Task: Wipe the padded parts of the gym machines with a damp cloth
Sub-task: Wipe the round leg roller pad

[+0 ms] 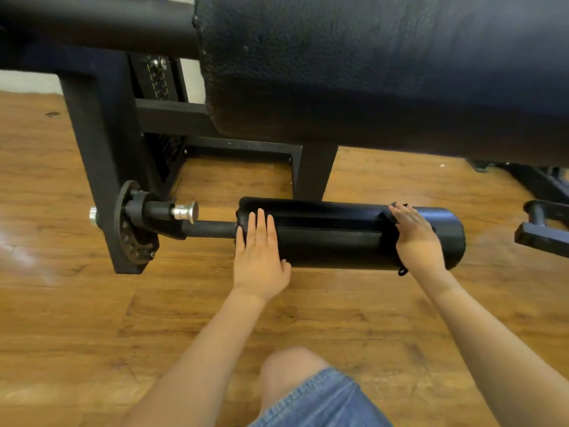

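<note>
A large black bench pad [385, 72] fills the upper right of the frame; nothing shows whether it has been wiped. Below it, at mid-frame, a black roller pad [338, 235] is carried on a bar [212, 229] running from the machine's frame [101, 155] at the left. Its long axis lies left to right across the picture, the free end pointing right.

A dark cloth [391, 220] appears to be draped over the roller under the right hand [415, 238], which is laid flat with fingers straight; only its edges are visible, so its extent cannot be told. The left hand [258, 251] is pressed flat on the roller's left end, fingers straight, nothing gripped.

The wiping of this roller is judged to be in progress; the large pad and other machines are likely still to be done.
</note>
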Available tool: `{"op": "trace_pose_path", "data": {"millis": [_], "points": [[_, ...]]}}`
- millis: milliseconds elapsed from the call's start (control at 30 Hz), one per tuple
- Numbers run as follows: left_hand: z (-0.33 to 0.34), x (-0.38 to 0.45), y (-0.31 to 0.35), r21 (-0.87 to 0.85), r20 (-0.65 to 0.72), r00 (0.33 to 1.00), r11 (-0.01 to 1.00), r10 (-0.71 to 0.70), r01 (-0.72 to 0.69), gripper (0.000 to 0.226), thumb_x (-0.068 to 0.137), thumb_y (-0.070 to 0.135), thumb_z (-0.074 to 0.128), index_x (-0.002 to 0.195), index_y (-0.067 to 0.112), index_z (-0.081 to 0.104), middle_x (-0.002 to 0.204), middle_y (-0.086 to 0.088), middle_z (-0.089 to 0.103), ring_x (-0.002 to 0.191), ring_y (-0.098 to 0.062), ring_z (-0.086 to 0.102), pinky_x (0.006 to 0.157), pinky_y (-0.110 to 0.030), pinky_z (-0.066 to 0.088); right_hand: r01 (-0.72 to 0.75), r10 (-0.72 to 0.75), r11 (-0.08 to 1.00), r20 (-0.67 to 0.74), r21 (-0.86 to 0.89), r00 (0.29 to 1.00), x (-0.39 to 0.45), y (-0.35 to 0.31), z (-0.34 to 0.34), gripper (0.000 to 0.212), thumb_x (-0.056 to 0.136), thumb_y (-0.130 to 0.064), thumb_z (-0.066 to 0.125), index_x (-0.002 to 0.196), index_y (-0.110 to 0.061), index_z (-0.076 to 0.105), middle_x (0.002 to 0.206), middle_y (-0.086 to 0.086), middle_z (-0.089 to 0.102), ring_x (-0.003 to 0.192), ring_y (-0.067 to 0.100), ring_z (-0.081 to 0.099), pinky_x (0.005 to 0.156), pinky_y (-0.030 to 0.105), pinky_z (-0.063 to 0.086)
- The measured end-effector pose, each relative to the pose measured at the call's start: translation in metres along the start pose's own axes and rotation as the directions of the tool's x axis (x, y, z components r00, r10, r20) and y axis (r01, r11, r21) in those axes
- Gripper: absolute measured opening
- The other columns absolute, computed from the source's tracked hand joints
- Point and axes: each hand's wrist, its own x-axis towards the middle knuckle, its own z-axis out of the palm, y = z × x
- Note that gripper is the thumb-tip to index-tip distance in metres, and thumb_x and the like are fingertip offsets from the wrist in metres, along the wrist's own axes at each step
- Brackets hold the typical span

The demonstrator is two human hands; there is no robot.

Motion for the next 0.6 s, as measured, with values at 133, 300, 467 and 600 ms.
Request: {"op": "trace_pose_path", "data": {"millis": [133, 300, 467, 600], "points": [[0.001, 0.004, 0.0, 0.035, -0.005, 1.0, 0.999, 0.014, -0.014, 0.082, 0.097, 0.044, 0.041, 0.154, 0.005, -0.004, 0.162, -0.016, -0.007, 0.149, -0.029, -0.01, 0.122, -0.046, 0.0, -0.083, 0.085, 0.996, -0.096, 0.03, 0.992, -0.002, 0.036, 0.0, 0.058, 0.087, 0.01, 0.045, 0.141, -0.01, 0.037, 0.15, 0.007, 0.032, 0.142, 0.02, 0.022, 0.117, 0.039, 0.017], [0.003, 0.002, -0.008, 0.081, -0.002, 0.999, 0.995, 0.052, -0.051, 0.084, 0.096, 0.044, 0.042, 0.154, 0.005, -0.006, 0.162, -0.015, -0.009, 0.149, -0.026, -0.012, 0.122, -0.045, -0.003, -0.127, 0.145, 0.984, -0.156, 0.121, 0.977, -0.011, 0.058, -0.008, 0.056, 0.087, 0.013, 0.044, 0.139, -0.008, 0.041, 0.149, 0.008, 0.034, 0.142, 0.02, 0.021, 0.114, 0.03, 0.014], [0.024, -0.019, -0.005, 0.079, 0.028, 1.0, 0.997, -0.001, -0.001, 0.095, 0.094, 0.05, 0.043, 0.144, 0.007, -0.025, 0.156, -0.014, -0.027, 0.143, -0.025, -0.026, 0.118, -0.043, -0.011, -0.102, 0.145, 0.981, -0.281, 0.165, 0.949, -0.037, 0.056, 0.013, 0.056, 0.087, 0.015, 0.044, 0.139, -0.005, 0.041, 0.148, 0.011, 0.035, 0.141, 0.024, 0.022, 0.11, 0.027, 0.016], [0.038, -0.033, -0.005, 0.127, 0.088, 0.995, 0.992, -0.036, 0.025, 0.094, 0.096, 0.05, 0.039, 0.138, 0.007, -0.033, 0.145, -0.013, -0.039, 0.136, -0.024, -0.035, 0.115, -0.043, -0.016, -0.136, 0.194, 0.971, -0.316, 0.196, 0.929, -0.045, 0.053, 0.023, 0.054, 0.09, 0.013, 0.042, 0.14, -0.006, 0.04, 0.149, 0.011, 0.034, 0.142, 0.024, 0.021, 0.11, 0.027, 0.017]]}}
